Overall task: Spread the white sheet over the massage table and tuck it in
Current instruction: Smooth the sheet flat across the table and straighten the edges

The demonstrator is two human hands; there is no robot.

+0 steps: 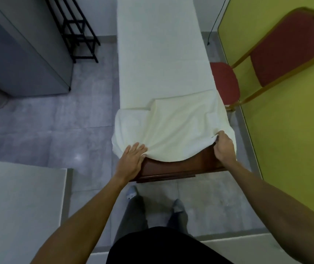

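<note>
On the far left stands a big grey cabinet [24, 46], and next to it a black rack [76, 29]. Grey floor [57, 121] lies open between them and the bed. A pale counter [19, 202] sits low on the left, near the left arm.

The left hand [131, 161] lies flat, fingers open, pressing the white sheet [171, 134] at the near left corner. The sheet covers the long massage table [163, 172], but its near end is folded back and loose, so the brown wood edge shows. The right hand [223, 149] is closed, pinching the sheet's near right edge.

A red chair [278, 54] touches the table's right side, by the yellow wall [289, 149]. That side is tight.

No writing can be read.
</note>
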